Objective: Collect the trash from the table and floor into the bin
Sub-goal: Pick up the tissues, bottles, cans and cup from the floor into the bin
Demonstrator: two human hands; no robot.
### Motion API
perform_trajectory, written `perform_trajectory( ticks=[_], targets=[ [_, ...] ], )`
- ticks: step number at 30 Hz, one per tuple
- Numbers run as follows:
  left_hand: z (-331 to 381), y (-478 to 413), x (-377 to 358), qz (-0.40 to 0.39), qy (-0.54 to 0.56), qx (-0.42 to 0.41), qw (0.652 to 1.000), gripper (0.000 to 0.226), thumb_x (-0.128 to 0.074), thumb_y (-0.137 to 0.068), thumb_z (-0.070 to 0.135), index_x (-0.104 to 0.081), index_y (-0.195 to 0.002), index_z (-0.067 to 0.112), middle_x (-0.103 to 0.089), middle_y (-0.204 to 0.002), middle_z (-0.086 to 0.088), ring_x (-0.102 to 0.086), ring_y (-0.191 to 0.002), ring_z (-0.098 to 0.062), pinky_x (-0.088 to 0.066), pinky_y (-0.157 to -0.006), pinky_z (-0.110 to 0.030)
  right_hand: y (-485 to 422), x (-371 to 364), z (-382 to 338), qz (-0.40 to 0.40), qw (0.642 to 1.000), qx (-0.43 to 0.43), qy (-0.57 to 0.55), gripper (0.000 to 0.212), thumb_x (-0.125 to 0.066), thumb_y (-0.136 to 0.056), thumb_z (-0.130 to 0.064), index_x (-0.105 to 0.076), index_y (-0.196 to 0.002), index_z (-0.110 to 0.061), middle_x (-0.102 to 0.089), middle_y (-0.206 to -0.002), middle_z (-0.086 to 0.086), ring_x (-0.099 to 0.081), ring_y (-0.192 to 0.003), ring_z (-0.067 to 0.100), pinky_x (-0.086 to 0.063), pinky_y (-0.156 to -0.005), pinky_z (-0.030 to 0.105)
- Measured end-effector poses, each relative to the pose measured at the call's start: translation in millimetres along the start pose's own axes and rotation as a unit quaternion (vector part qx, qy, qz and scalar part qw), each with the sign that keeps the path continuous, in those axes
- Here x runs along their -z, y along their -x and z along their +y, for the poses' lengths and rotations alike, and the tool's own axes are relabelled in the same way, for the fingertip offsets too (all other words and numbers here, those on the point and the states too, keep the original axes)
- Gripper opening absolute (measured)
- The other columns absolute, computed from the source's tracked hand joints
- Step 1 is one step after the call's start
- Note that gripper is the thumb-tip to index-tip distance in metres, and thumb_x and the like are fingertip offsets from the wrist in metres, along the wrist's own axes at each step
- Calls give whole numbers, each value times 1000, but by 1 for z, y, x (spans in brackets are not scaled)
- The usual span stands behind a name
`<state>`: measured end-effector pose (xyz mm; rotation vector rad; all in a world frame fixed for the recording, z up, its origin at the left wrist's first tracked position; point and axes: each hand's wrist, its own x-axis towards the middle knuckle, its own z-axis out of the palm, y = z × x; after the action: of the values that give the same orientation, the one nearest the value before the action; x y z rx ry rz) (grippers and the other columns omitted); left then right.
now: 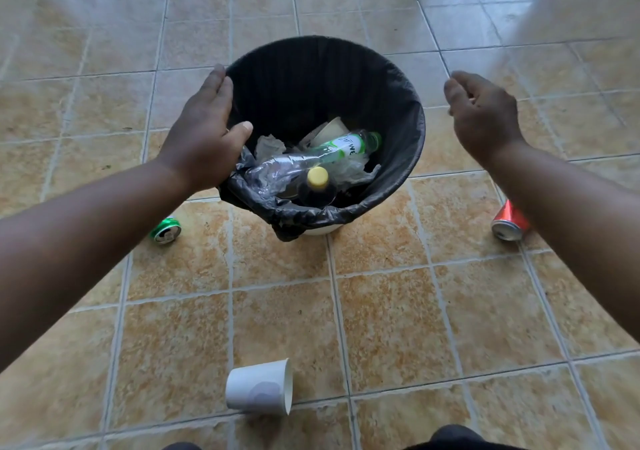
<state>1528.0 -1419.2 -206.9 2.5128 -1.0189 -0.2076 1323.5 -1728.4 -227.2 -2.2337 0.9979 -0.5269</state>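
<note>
Reaching for the bin [311, 75], mid-frame, with empty hands.
The left hand [204, 131] lay flat at its rim; the right hand [485, 117] hung loose. A green can [166, 230], red can [509, 223] and paper cup [258, 387] lay on the floor [381, 311]. A bump might tip the bin.

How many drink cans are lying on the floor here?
2. A green can lies on the tiles left of the bin, beside the left forearm; a red can lies right of it, partly behind the right forearm. Others may hide under the arms.
</note>
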Motion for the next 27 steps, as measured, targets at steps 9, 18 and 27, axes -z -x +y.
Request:
perform_trajectory(
  ticks=[9,18,27],
  targets=[
    [1,0,-2,8,-4,-2,1000,67,-47,-100,26,-15,-156,7,-5,-166,-4,-4,-152,-16,-5,-121,-27,23,25,142,-125,911,-190,343,61,-62,-92,-44,-45,-142,-14,-39,-143,25,-41,-129,47,-43,-103,50],
    [2,-2,-3,6,3,1,1000,67,-47,-100,27,-15,-156,8,-4,-166,-3,-3,-152,-14,-4,-119,-24,58,19,187,-269,848,-236,391,59,-54,-97,-41,-37,-151,-27,-18,-152,28,-41,-128,47,-38,-106,45],
    [4,0,-2,3,16,5,1000,67,-46,-101,26,-15,-157,9,-3,-166,-1,-2,-152,-12,-4,-120,-25,55,25,178,-169,914,-203,307,44,-64,-91,-22,-60,-134,-21,-48,-142,22,-51,-120,45,-45,-97,45]
  ],
)
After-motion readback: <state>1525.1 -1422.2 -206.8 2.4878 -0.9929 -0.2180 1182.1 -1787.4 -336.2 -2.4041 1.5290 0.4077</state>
